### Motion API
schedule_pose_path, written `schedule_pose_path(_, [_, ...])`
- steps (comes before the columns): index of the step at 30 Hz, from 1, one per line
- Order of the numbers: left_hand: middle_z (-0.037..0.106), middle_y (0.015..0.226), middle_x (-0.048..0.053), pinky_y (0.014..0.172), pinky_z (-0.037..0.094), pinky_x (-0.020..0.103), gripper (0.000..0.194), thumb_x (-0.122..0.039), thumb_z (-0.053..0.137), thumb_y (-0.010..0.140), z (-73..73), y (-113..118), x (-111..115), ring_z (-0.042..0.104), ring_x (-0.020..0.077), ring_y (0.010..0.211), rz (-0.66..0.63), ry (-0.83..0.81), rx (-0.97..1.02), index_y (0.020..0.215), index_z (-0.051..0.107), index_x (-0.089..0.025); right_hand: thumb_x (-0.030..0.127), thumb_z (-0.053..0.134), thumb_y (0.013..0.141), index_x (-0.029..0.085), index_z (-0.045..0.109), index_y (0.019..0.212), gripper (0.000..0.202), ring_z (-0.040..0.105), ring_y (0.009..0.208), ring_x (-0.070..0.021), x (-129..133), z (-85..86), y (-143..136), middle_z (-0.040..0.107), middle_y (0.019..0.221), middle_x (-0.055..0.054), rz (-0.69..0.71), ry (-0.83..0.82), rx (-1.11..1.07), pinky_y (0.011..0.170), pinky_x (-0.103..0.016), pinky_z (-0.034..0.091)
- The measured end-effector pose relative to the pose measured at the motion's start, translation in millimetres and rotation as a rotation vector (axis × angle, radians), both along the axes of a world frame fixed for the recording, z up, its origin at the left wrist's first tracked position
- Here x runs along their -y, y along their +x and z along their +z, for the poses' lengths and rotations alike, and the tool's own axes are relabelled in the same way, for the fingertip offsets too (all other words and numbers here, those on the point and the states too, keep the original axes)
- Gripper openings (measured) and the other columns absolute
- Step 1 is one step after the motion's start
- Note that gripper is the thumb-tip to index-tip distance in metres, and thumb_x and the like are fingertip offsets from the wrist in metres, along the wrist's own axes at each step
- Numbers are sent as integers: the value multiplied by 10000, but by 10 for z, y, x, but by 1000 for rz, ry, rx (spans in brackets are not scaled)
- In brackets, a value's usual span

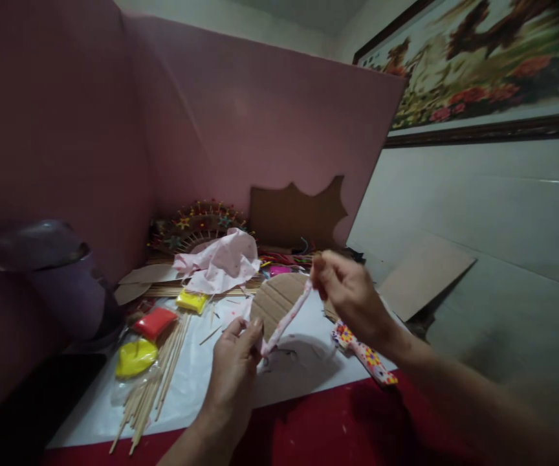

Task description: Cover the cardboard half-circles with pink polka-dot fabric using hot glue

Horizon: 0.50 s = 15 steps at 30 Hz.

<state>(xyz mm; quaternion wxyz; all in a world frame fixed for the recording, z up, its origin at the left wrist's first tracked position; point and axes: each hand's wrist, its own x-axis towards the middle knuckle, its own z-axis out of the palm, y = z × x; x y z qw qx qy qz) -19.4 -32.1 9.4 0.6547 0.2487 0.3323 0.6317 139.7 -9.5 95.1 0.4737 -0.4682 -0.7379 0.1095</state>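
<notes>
A narrow pink strip of cloth [288, 318] stretches slantwise between my two hands. Its lower end is pinched in my left hand [237, 349], thumb and fingers pressed together. The upper end is in my right hand [340, 281], whose fingers are curled closed. Behind the strip is a rounded piece of brown cardboard [274, 299], its lower edge close to my left fingertips; whether my left hand also holds it, I cannot tell. A flower-patterned piece [369, 357] lies below my right wrist.
Wooden sticks [163, 372] and yellow and red packets [156, 322] lie on the white sheet [197, 362] at left. Crumpled pink cloth [224, 261] sits behind. A purple bin [73, 291] stands far left, a jagged cardboard sheet [294, 217] at the back.
</notes>
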Motion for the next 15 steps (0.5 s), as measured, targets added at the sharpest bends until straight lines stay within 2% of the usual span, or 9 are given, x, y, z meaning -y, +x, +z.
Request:
schedule_pose_path(3, [612, 586, -47, 587, 453, 191, 155, -218, 747, 647, 80, 42, 36, 542, 79, 533, 8, 45, -16, 678, 606, -162, 584, 397, 872, 161, 572, 641, 513, 475, 515, -122, 235, -499, 215, 519, 558, -13, 201, -505, -15, 439, -234, 330])
schedule_pose_path(5, [659, 695, -27, 615, 457, 201, 165, -221, 738, 669, 115, 77, 57, 572, 92, 603, -10, 88, -35, 789, 636, -171, 566, 584, 771, 157, 626, 831, 416, 541, 660, -158, 290, -704, 227, 597, 745, -53, 311, -659, -127, 473, -230, 399])
schedule_pose_path(7, [656, 700, -37, 615, 451, 204, 210, -226, 746, 664, 121, 112, 74, 566, 91, 599, -11, 126, -59, 846, 648, -184, 550, 659, 709, 163, 600, 974, 472, 541, 725, -165, 304, -783, 164, 590, 869, -65, 379, -691, -330, 493, -230, 440])
schedule_pose_path(8, [643, 672, -46, 605, 445, 202, 213, -228, 750, 661, 112, 127, 81, 553, 87, 579, -5, 142, -77, 847, 654, -187, 550, 667, 699, 162, 593, 976, 482, 532, 714, -158, 303, -786, 118, 582, 872, -60, 401, -679, -425, 487, -227, 441])
schedule_pose_path(12, [672, 710, -22, 651, 454, 227, 181, -244, 727, 696, 27, 155, 97, 582, 114, 644, -41, 220, -175, 864, 685, -193, 527, 676, 689, 155, 600, 749, 385, 454, 555, -110, 277, -723, -34, 548, 662, -5, 331, -567, -611, 444, -214, 366])
schedule_pose_path(15, [695, 752, 3, 723, 454, 254, 201, -250, 704, 723, -8, 148, 112, 604, 151, 743, -72, 291, -281, 916, 699, -197, 480, 720, 648, 166, 612, 673, 333, 442, 531, -109, 236, -715, -54, 564, 627, 0, 303, -472, -664, 459, -229, 349])
